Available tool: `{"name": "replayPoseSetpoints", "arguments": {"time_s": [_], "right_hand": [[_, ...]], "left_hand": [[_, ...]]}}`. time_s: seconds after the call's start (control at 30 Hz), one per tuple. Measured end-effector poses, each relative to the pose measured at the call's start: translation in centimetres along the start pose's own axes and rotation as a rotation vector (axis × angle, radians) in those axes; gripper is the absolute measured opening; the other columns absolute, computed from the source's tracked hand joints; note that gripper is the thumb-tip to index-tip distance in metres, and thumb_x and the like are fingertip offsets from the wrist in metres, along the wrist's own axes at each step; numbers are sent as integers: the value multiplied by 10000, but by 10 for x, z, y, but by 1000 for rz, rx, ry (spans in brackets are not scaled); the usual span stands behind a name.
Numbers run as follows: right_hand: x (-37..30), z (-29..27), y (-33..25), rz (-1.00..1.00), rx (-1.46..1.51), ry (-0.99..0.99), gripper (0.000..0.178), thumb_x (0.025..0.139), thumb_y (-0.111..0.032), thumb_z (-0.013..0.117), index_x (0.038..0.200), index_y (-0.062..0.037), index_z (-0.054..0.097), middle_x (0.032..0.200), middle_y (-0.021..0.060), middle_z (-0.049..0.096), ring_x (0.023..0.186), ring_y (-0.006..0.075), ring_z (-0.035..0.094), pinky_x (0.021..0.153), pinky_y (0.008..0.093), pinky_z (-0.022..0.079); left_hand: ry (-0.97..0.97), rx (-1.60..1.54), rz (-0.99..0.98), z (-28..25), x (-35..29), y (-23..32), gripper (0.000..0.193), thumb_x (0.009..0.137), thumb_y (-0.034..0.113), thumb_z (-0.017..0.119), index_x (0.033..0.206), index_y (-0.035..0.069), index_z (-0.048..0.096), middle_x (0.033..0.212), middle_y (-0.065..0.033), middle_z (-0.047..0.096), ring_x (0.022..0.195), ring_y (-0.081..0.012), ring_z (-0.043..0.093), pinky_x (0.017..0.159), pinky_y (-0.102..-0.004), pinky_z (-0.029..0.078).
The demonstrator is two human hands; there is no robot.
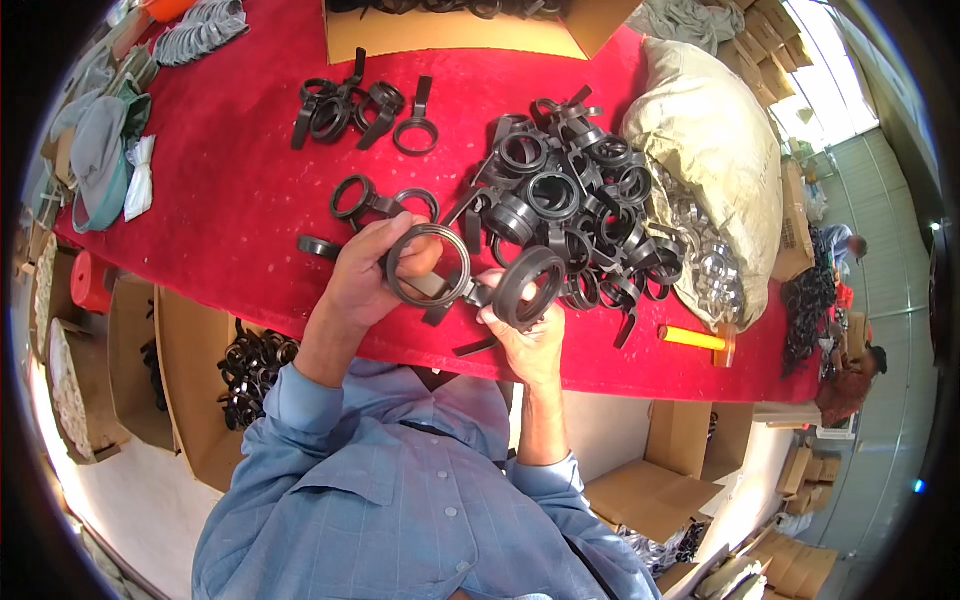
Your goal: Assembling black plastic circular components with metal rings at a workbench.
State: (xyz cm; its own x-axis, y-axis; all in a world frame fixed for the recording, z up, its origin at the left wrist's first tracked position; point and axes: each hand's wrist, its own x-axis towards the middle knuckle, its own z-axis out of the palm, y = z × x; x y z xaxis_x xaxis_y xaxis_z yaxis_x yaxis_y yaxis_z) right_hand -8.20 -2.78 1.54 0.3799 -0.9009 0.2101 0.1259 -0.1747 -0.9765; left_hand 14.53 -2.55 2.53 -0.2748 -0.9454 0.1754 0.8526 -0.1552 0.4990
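My left hand (pixel 360 275) is closed round the left ring of a black double-ring frame (pixel 508 294), held just above the table's near edge. My right hand (pixel 537 346) grips its other ring, fingertips showing through the opening. A small link joins the rings between my hands. Black straps or arms hang beside it, though I cannot tell which piece each belongs to. Right behind my left hand lies another black ring frame (pixel 349 197). A large heap of similar black ring parts (pixel 515 217) rises beyond my right hand.
The table has a red cloth (pixel 230 190). Loose black ring parts (pixel 416 136) lie farther back, before a cardboard box (pixel 470 32). At right, a pale sack (pixel 710 120) spills clear plastic pieces (pixel 717 280) near a yellow-handled tool (pixel 692 338). Boxes (pixel 195 385) stand below; people (pixel 853 385) work far right.
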Motion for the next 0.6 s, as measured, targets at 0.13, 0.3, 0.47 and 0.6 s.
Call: {"name": "replayPoseSetpoints", "arguments": {"time_s": [0.13, 0.3, 0.47, 0.6], "right_hand": [[-5, -3, -3, -39, -53, 73, 348, 780, -99, 852, 1067, 6, 686, 1057, 99, 682, 915, 153, 625, 798, 294, 503], [-12, -5, -2, -10, -25, 105, 352, 779, -130, 861, 1045, -5, 667, 1075, 118, 677, 926, 183, 647, 796, 321, 531], [-17, -4, 6, 42, 106, 144, 355, 778, -88, 855, 1065, 0, 664, 1034, 78, 674, 872, 147, 644, 776, 295, 540], [-20, -3, 6, 64, 110, 173, 354, 782, -93, 858, 1073, 9, 685, 983, 30, 682, 882, 122, 626, 804, 282, 522]], "left_hand": [[67, 128, -19, 6, 4, -4, 383, 1076, 354, 405, 796, 96, 447, 663, 10, 410, 542, -85, 377, 500, -245, 317], [154, 222, -12, 11, 7, -9, 373, 1062, 363, 461, 804, 95, 479, 683, 8, 465, 565, -70, 410, 505, -239, 325], [190, 263, -23, 13, 8, -12, 374, 1058, 379, 467, 821, 91, 500, 692, 19, 469, 570, -54, 390, 498, -221, 284], [214, 290, -3, 15, 8, -15, 386, 1059, 388, 459, 818, 92, 507, 691, 25, 459, 562, -45, 357, 480, -214, 235]]}}
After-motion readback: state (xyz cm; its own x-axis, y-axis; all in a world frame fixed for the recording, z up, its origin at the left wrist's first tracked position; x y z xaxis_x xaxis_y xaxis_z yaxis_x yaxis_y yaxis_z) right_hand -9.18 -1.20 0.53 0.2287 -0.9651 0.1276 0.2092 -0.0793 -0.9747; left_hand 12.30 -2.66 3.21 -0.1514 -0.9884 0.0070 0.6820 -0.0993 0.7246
